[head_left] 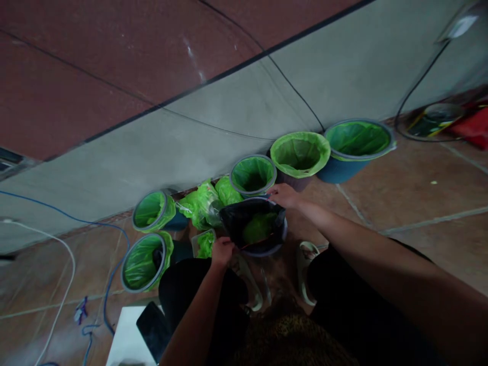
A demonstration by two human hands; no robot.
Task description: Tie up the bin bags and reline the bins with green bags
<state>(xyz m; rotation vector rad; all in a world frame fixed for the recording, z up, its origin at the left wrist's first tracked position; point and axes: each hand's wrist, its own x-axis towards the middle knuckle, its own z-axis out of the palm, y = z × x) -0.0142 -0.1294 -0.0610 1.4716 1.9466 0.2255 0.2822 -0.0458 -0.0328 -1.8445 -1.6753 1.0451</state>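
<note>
A small bin (271,246) stands on the floor between my knees, lined with a black bag (235,219) that has green bag material inside. My left hand (222,251) is closed on the near left edge of the black bag. At the far right edge of the same bag, my right hand (282,195) pinches the rim. A pile of loose green bags (206,202) lies just behind the bin.
Several bins lined with green bags stand along the grey wall: two at left (152,209) (144,262), three at right (253,175) (300,152) (358,141). Blue and white cables (110,274) trail over the tiled floor at left. A dark phone (152,330) lies on a white sheet near my left knee.
</note>
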